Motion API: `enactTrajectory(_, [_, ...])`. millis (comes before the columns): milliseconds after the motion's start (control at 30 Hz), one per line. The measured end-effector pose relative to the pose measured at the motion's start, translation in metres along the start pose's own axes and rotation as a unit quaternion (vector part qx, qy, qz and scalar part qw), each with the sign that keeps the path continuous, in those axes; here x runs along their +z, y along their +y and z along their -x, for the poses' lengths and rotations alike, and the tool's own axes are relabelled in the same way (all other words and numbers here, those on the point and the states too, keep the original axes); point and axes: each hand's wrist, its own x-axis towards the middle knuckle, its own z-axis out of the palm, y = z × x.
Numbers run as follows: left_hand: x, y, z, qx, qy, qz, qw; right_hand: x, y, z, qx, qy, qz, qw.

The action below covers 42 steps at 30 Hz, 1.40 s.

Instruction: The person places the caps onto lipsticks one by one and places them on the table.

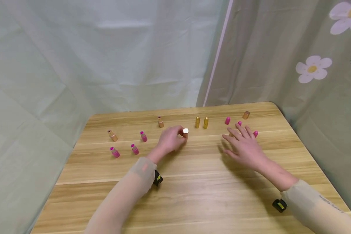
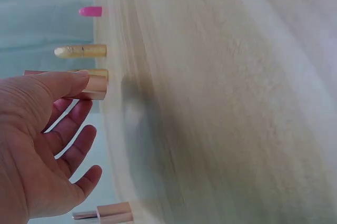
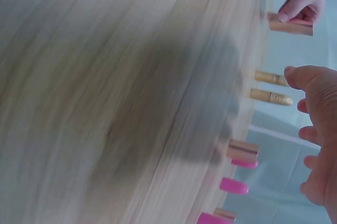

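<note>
Left grip (image 1: 171, 140): I have it pinching a rose-gold lipstick tube (image 1: 185, 131), square top up, between thumb and fingertips; the lower fingers curve loosely, clear of it. I cannot tell whether the tube's base touches the surface (image 1: 199, 195).

Right grip (image 1: 245, 146): fingers spread, above the surface, well apart from the left grip.

Just right of the held tube and a little beyond it, I note two gold bullet-shaped lipstick tubes (image 1: 206, 123), upright, side by side. At the right grip's fingertips: three pink caps (image 1: 227, 120), two partly hidden by the fingers, and one rose-gold cap (image 3: 243, 149). A second rose-gold cap (image 1: 246, 115) stands beyond the right grip.

Left of the left grip: an open rose-gold lipstick (image 1: 161, 123) near the knuckles, three open magenta lipsticks (image 1: 135, 149) with silvery collars, and another open rose-gold lipstick (image 1: 113, 136) farther out.
</note>
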Motion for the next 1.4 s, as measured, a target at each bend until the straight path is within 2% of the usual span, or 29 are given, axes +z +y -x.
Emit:
enactTrajectory(267, [0.005,-0.009,-0.021,-0.04,0.018,0.01,0.999,0.0,0.018,0.01,-0.009,0.047,0.023,0.9986])
enactTrajectory(467, [0.011,-0.014,-0.033,-0.054,0.023,0.0,0.9983,0.001,0.027,0.018,-0.009,0.062,0.022,0.9978])
enactTrajectory(667, [0.016,-0.017,-0.042,-0.072,0.025,-0.002,0.9971,0.004,0.03,0.023,0.012,0.049,0.008,0.9987])
enactTrajectory(933, [0.017,-0.021,-0.055,-0.076,0.037,0.017,0.9963,0.01,0.024,0.02,0.042,0.017,-0.028,0.9986])
enactTrajectory(1167, [0.013,-0.024,-0.055,-0.069,0.034,0.013,0.997,0.011,0.023,0.02,0.054,0.006,-0.036,0.9979])
enactTrajectory(1400, [0.003,-0.017,-0.042,-0.055,-0.006,-0.029,0.998,0.003,0.031,0.025,0.068,0.001,-0.042,0.9968])
